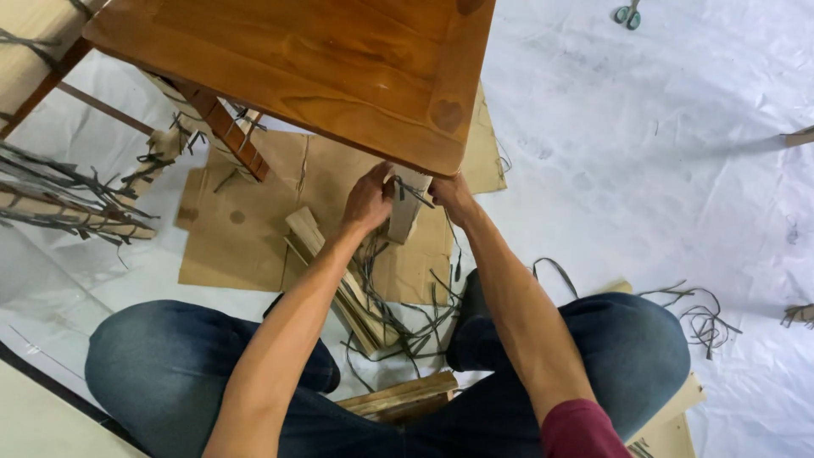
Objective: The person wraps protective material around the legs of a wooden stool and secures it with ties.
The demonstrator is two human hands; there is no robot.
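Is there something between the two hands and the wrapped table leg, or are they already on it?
Nothing visible stands between them. The left hand and the right hand are both on the cardboard-wrapped table leg, at the dark strap near its top, just under the corner of the wooden tabletop.

The fingertips of the left hand (pixel 367 202) and right hand (pixel 452 196) vanish under the wooden table (pixel 339 59) edge above them, which also hides the top of the wrapped leg (pixel 407 208) between them, while the scissors (pixel 628 13) far beyond the right hand are cut by the top edge.
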